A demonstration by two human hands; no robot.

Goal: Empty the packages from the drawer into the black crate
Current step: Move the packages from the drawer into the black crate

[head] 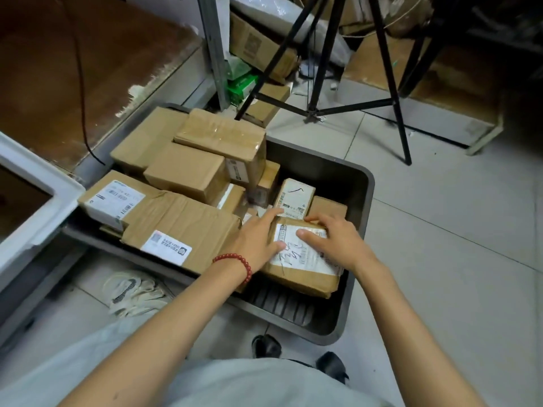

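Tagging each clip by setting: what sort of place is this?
Probably a parcel storeroom or sorting area: labelled cardboard packages piled in a black crate on a tiled floor, with more cardboard boxes behind.

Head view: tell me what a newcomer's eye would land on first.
A black crate on the tiled floor, mid-frame, is piled with brown cardboard packages, stacked highest at its far left. At its near right corner the left hand, with a red bead bracelet on the wrist, rests on a labelled package that the right hand grips at its far edge. A black tripod stands behind the crate.
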